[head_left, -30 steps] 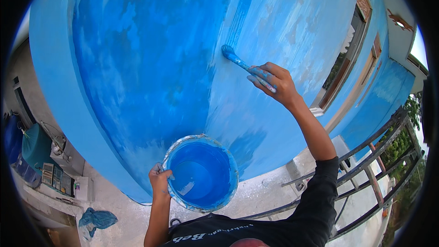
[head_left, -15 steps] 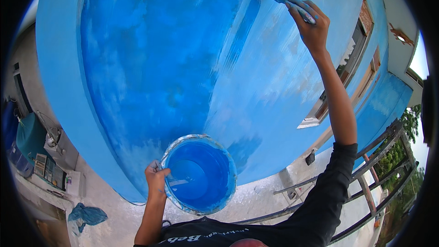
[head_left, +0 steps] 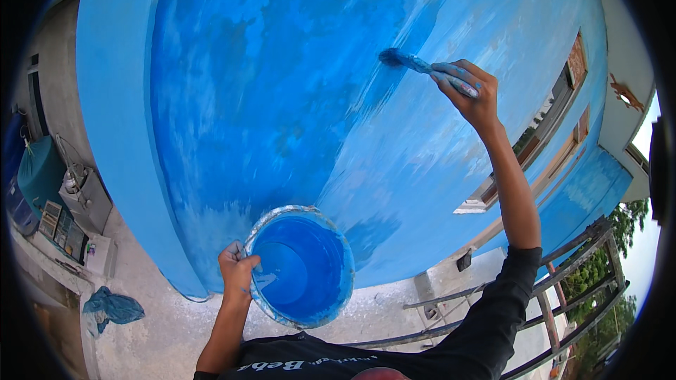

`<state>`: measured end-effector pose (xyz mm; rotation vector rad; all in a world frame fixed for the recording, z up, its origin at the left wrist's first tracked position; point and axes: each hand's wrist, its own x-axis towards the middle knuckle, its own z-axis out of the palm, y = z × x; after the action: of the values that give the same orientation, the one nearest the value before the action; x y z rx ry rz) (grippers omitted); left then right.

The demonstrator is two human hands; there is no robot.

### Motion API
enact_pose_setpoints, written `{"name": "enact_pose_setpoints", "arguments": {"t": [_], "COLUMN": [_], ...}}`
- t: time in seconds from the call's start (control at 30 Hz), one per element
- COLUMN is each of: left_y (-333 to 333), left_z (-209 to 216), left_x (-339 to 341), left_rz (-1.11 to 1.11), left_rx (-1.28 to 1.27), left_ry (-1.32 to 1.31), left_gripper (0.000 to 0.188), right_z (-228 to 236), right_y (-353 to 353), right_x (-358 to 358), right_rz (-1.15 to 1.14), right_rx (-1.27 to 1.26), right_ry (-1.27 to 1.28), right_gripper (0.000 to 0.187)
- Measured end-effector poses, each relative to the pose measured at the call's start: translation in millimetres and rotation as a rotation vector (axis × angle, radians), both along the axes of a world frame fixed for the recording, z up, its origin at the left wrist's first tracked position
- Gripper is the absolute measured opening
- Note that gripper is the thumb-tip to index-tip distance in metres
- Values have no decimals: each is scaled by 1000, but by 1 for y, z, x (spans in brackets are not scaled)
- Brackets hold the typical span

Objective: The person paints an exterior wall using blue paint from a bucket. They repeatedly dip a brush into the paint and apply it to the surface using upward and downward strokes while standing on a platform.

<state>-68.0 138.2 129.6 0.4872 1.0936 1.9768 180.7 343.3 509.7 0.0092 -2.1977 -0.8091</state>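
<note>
My right hand (head_left: 470, 93) grips a paintbrush (head_left: 415, 63) by its paint-smeared handle, fingers wrapped round it. Its dark blue bristles lie against the wall (head_left: 422, 197), at the edge between a deep blue painted area and the paler blue to the right. Down at the front, my left hand (head_left: 238, 267) is closed on the rim of a bucket (head_left: 339, 294), thumb over the edge. Blue paint (head_left: 285, 267) lies inside the bucket, and dried paint crusts its rim. Blue smears mark the fingers of both hands.
A window (head_left: 542, 123) is set in the wall at the right. Below it runs a metal railing (head_left: 563, 288). At the far left stand a teal covered tank (head_left: 41, 172) and a grey cabinet (head_left: 90, 204). A blue plastic bag (head_left: 116, 306) lies on the concrete at lower left.
The brush and my right hand have come down the wall, leaving a wider deep blue band at the edge. My left hand still holds the bucket. The whole view has shifted slightly.
</note>
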Motion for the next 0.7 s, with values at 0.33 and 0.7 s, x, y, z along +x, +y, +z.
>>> {"name": "enact_pose_setpoints", "arguments": {"t": [0.33, 0.7], "left_y": [-7, -2], "left_z": [-1, 9], "left_x": [-2, 0], "left_rz": [25, -25], "left_rx": [-8, 24], "left_ry": [-25, 96], "left_gripper": [22, 25], "right_z": [-37, 14], "right_y": [0, -9], "right_x": [-9, -5], "right_rz": [25, -24], "right_rx": [57, -65], "right_ry": [66, 173], "right_gripper": [11, 11]}}
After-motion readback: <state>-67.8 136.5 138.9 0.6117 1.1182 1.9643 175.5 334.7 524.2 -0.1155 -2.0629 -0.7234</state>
